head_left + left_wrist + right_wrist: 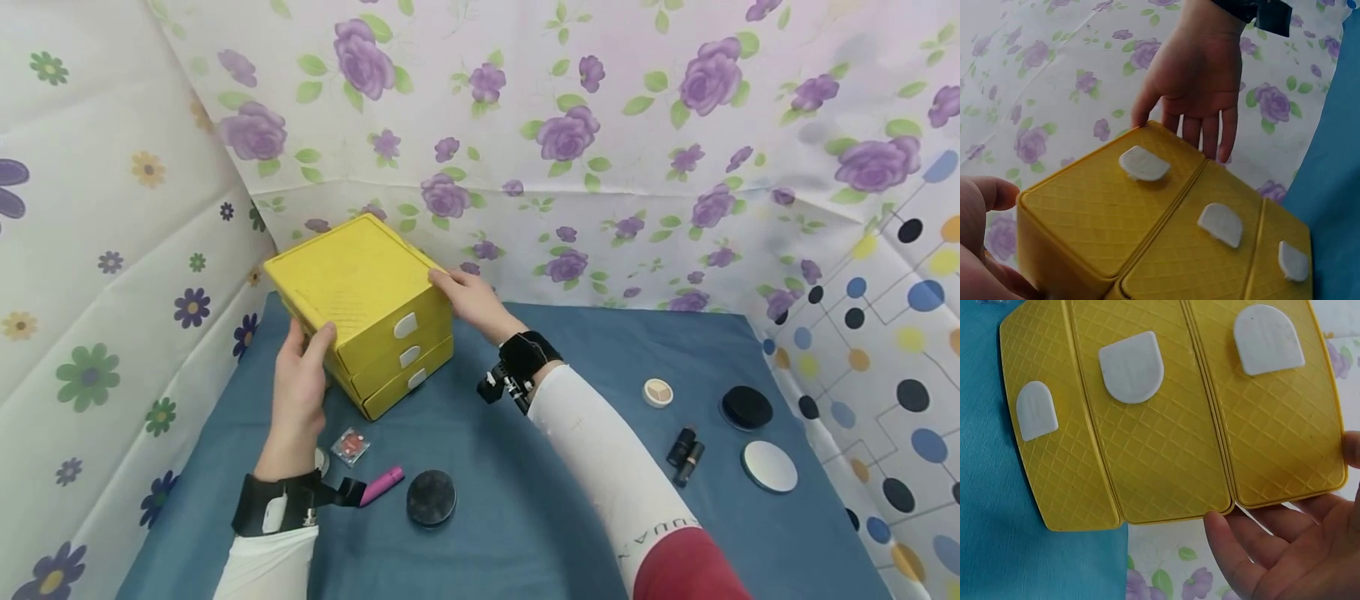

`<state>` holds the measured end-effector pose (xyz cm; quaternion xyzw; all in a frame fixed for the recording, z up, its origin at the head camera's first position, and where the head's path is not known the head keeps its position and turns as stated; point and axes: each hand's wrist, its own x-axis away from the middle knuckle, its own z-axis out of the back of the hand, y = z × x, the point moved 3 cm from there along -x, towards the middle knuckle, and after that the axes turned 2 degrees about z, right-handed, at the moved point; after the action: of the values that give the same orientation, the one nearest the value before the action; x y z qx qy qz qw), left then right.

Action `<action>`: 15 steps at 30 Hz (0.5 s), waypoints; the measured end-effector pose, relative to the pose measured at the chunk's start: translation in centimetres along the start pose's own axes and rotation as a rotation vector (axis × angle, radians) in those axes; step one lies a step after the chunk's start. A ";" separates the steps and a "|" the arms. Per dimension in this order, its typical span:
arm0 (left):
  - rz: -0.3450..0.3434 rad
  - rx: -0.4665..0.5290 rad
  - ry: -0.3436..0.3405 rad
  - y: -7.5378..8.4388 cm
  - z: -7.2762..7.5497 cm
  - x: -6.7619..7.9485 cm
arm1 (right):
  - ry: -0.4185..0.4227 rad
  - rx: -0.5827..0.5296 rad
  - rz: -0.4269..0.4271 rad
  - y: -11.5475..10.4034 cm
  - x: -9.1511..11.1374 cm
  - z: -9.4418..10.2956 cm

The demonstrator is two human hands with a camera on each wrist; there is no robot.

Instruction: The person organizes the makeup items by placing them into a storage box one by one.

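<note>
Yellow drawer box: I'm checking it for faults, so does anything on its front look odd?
Yes: the white middle handle looks reversed. Its flat edge faces away from the right hand, whereas the top handle and bottom handle have theirs facing it.

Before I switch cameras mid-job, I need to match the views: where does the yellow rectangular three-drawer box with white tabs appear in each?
Head: yellow box, left of centre.
Left wrist: the box spans the lower middle, cut by the bottom edge.
Right wrist: the box fills the upper centre, cut by the top edge.
Shared landmark: white fabric backdrop with purple flowers.
</note>
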<state>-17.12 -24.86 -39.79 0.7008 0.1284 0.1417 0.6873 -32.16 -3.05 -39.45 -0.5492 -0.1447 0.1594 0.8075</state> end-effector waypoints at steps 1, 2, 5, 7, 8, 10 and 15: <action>-0.006 -0.005 -0.009 -0.2 -0.2 0.0 | -0.004 -0.014 0.001 0.0 0.0 0.0; -0.018 -0.011 -0.012 -0.3 -0.3 0.0 | -0.007 -0.026 0.002 0.0 0.0 -0.1; -0.048 -0.009 -0.010 -0.5 -0.8 0.1 | -0.013 -0.048 -0.001 0.0 0.1 -0.1; -0.059 0.001 -0.005 -0.6 -1.0 0.1 | -0.007 -0.049 -0.009 0.0 0.1 -0.1; -0.065 0.011 -0.006 -0.6 -1.2 0.1 | -0.003 -0.050 -0.011 0.0 0.2 -0.1; -0.069 0.020 -0.002 -0.7 -1.4 0.1 | 0.007 -0.048 -0.018 0.1 0.3 -0.1; -0.095 0.036 0.025 -0.6 -1.5 0.2 | 0.018 -0.044 -0.019 0.0 0.5 -0.1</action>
<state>-17.54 -23.40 -40.39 0.7045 0.1727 0.1149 0.6788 -31.67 -2.93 -39.48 -0.5668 -0.1462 0.1438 0.7979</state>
